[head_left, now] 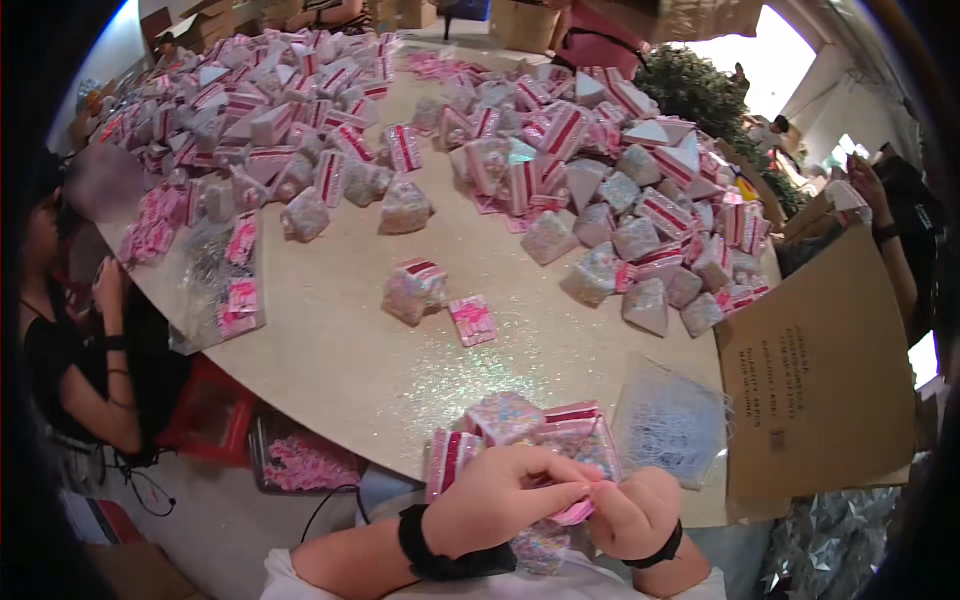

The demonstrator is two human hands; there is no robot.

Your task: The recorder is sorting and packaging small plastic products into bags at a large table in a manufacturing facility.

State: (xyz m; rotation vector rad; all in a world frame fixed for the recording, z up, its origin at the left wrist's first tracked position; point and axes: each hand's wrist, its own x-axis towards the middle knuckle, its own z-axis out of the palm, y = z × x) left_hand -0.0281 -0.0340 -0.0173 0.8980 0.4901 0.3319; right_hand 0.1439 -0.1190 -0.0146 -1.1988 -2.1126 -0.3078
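Observation:
At the table's near edge my left hand (505, 497) and my right hand (637, 512) meet, fingertips pinched together on a small pink card (575, 511). The fingers cover most of this card. Just beyond my hands stand cake-slice-shaped pieces (503, 418) with pink and white layers and glittery sides. Another glittery piece (541, 548) shows beneath my hands, partly hidden by them. Farther up the table lies a single cake-slice piece (415, 290) beside a loose pink card (472, 320).
Large heaps of cake-slice pieces (560, 150) cover the table's far side. To the right are a clear bag of fine threads (670, 422) and a cardboard box (820, 370). A plastic bag (200, 285) with pink cards lies left. A person (100, 370) sits at the left; others are behind.

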